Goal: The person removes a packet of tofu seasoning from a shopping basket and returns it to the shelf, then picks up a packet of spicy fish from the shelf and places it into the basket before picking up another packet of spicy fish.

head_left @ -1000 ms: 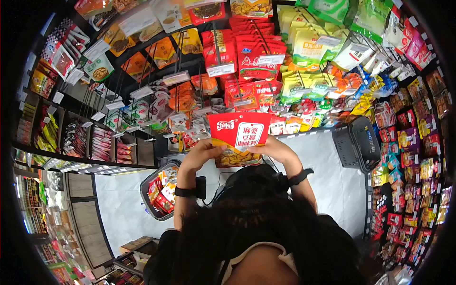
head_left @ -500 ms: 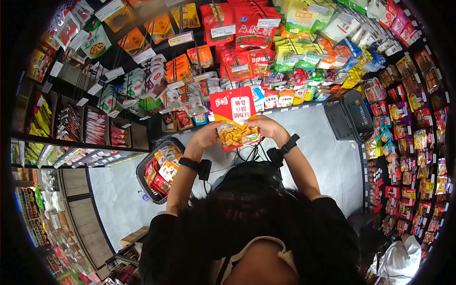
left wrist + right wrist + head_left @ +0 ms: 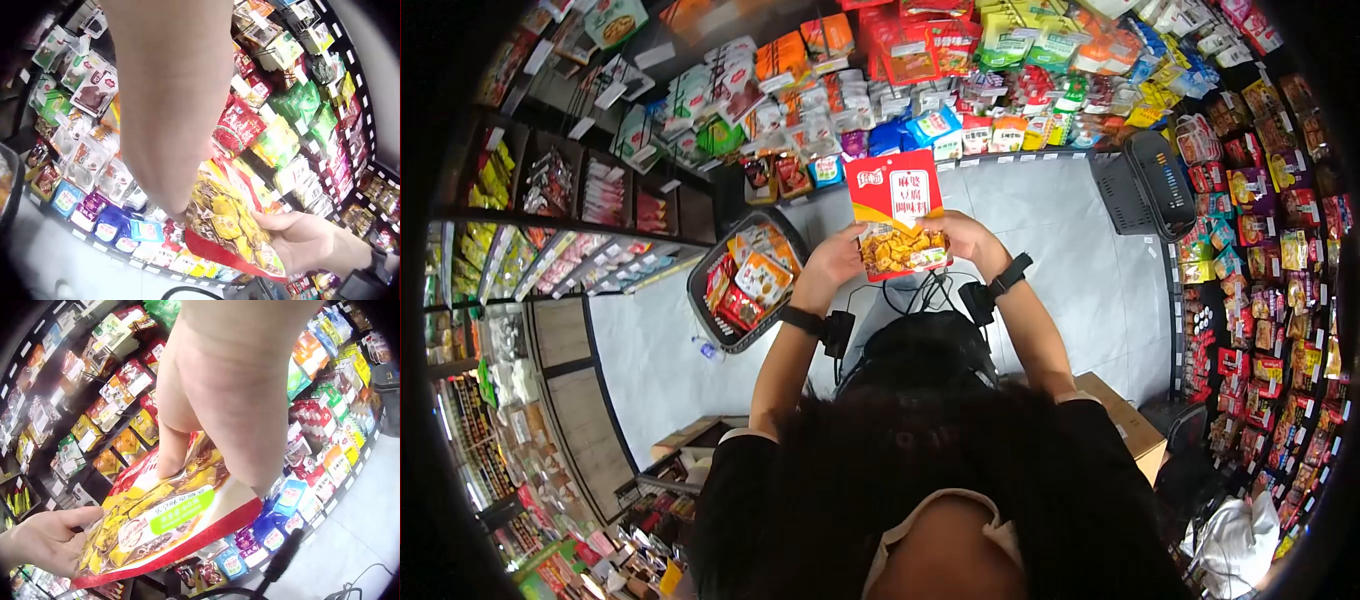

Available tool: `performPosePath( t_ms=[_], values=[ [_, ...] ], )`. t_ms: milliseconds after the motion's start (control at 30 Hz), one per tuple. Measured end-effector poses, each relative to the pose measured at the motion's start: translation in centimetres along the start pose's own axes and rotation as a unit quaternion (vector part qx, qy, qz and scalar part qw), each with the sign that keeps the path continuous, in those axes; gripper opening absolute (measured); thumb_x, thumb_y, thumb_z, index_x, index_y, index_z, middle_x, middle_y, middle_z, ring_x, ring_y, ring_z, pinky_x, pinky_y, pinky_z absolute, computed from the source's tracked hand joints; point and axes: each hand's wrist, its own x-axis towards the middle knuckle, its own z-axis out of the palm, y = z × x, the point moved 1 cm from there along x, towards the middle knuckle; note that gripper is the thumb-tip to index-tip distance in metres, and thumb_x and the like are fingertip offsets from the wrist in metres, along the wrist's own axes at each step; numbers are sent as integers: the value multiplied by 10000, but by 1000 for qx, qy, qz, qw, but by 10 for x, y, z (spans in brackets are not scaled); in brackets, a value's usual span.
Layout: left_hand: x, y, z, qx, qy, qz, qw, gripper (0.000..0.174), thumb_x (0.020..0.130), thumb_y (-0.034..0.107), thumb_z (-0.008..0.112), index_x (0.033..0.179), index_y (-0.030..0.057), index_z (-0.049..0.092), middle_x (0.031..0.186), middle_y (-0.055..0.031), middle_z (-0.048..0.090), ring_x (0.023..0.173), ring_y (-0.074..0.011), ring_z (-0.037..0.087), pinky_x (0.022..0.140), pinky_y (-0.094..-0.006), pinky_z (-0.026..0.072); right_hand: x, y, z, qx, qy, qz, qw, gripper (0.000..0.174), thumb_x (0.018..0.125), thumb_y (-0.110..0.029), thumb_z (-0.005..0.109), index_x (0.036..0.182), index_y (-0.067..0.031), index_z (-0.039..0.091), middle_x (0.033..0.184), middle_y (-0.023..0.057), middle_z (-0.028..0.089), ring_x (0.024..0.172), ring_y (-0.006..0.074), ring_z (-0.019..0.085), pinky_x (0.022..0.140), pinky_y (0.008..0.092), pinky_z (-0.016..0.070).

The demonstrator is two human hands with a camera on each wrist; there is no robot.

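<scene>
A red and yellow seasoning packet (image 3: 900,215), with a white label panel and a picture of cooked food, is held upright in front of the person's body. The left hand (image 3: 836,258) grips its left edge, and the right hand (image 3: 962,243) grips the opposite edge, thumbs on the front face. In the left wrist view the packet (image 3: 228,219) is seen at a slant, with the right hand (image 3: 306,240) pinching its side. From the right wrist, the left hand (image 3: 53,540) holds one end of the packet (image 3: 162,519).
A dark shopping basket (image 3: 700,290) with several packets stands on the floor at the left. Another grey basket (image 3: 1135,190) stands at the right by the shelves. Hanging packets (image 3: 910,50) fill the rack ahead, and a cardboard box (image 3: 1125,420) sits behind at the right.
The packet has come away from the rack and closer to the body, still in both hands. The head view has tilted down, showing more floor and the whole left basket.
</scene>
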Motion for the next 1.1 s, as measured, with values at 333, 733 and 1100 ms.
performPosePath(
  t_ms=[333, 733, 1100],
  values=[
    [-72, 25, -79, -44, -4, 41, 998, 274, 856, 103, 499, 1117, 23, 476, 1117, -125, 556, 1027, -249, 534, 908, -390, 414, 45, 44, 84, -61, -5, 18, 998, 354, 816, -130, 599, 1104, 49, 498, 1038, 136, 591, 905, 214, 597, 788, 343, 491],
    [-181, 109, -183, 6, 80, 79, 994, 256, 828, 57, 511, 1081, 57, 468, 1087, -114, 560, 980, -264, 565, 849, -414, 465, 137, 96, 233, -14, -6, 44, 999, 305, 819, -105, 592, 1071, 53, 522, 1010, 133, 608, 888, 211, 612, 787, 333, 498],
    [-178, 141, -215, 50, 76, 80, 993, 293, 819, 7, 479, 1105, 70, 452, 1100, -120, 546, 1011, -278, 548, 846, -450, 457, 199, 117, 232, -29, -17, 87, 996, 341, 822, -99, 584, 1119, 44, 497, 1065, 137, 585, 944, 207, 591, 820, 336, 484]
  ],
)
